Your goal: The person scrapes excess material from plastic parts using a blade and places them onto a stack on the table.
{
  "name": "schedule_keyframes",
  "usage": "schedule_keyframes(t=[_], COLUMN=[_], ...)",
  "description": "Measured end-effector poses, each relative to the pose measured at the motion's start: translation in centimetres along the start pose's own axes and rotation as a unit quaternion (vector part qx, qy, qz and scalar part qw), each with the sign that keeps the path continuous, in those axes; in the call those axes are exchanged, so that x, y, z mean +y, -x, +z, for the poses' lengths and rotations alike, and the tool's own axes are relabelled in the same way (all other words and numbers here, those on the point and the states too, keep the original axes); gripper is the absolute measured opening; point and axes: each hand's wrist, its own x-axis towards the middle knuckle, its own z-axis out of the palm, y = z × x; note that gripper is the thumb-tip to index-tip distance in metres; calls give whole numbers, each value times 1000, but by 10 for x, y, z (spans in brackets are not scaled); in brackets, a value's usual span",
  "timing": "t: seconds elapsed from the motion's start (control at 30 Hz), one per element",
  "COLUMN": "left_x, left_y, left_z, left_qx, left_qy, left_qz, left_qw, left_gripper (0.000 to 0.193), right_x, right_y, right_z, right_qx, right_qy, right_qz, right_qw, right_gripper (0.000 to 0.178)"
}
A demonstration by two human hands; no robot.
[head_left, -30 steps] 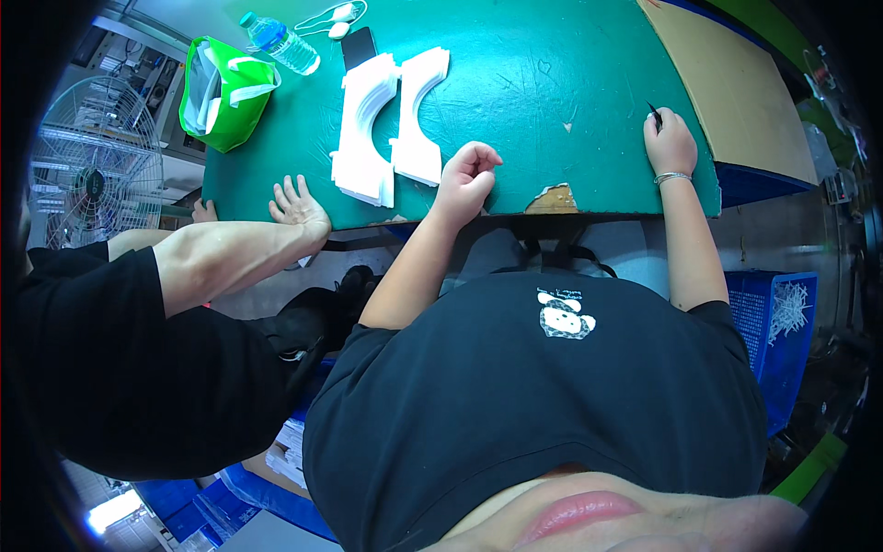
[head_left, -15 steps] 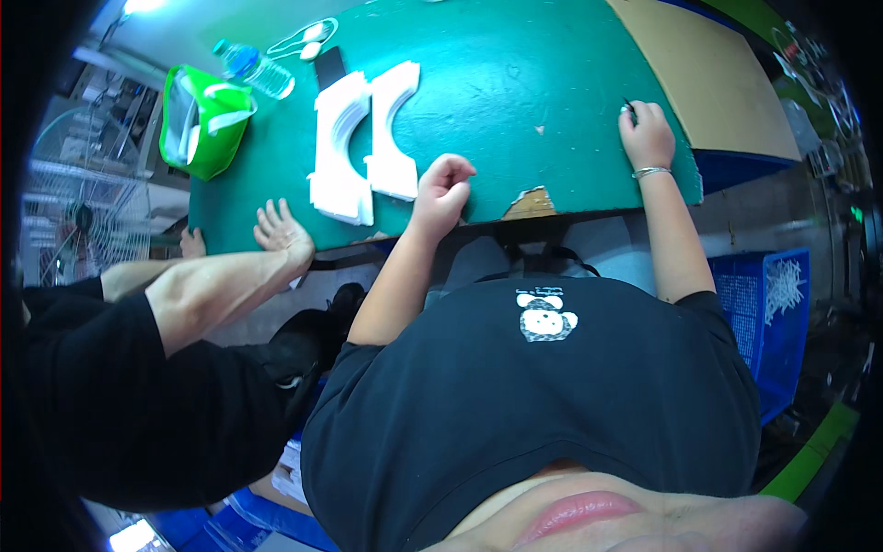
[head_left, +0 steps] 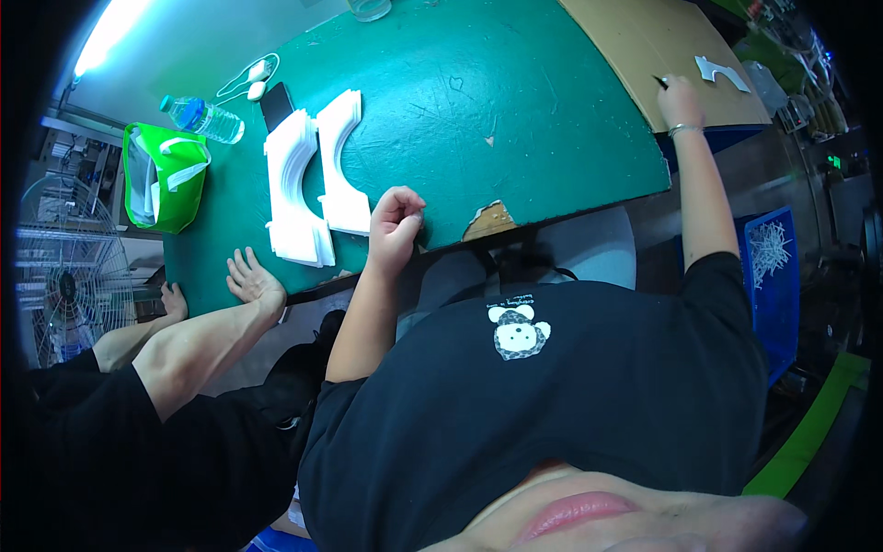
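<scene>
My left hand (head_left: 395,228), its fingers curled into a loose fist, rests at the table's near edge with nothing visible in it. Just left of it lie two stacks of white curved pieces, a smaller stack (head_left: 338,166) and a thicker one (head_left: 292,189), each with a rounded cut-out on its right side. My right hand (head_left: 682,103) is closed around a small, slim black tool (head_left: 660,83); only its dark end shows, so its kind is unclear. That hand is over the brown cardboard (head_left: 635,55), left of a single white curved piece (head_left: 722,74).
On the green table (head_left: 515,101) are a phone (head_left: 276,106), a white charger with cable (head_left: 258,83), a water bottle (head_left: 204,120) and a green bag (head_left: 170,179). A co-worker's hand (head_left: 256,279) lies at the left edge. A blue crate (head_left: 780,331) stands at right.
My right hand has moved right and away from me, off the green tabletop to the cardboard, with the black tool. The view has shifted; the single white piece now shows. My left hand stays curled.
</scene>
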Motion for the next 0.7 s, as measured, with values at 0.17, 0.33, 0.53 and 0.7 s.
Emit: schedule_keyframes(t=[0.17,0.33,0.53,0.7], left_x=[0,3,3,6], left_y=[-3,3,-1,6], left_z=[2,2,0,3], left_qx=[-15,5,-14,17], left_qy=[-59,-44,-105,-80], left_qz=[33,-4,0,-14], left_qw=[998,999,994,997], left_gripper=[22,18,16,14], right_x=[96,115,142,67], right_y=[-70,-102,-113,-88], right_z=[51,62,69,23], right_qx=[-19,-93,-129,16], right_qy=[26,7,76,80], right_qz=[116,203,132,47], right_qw=[993,975,980,996], right_gripper=[35,41,43,36])
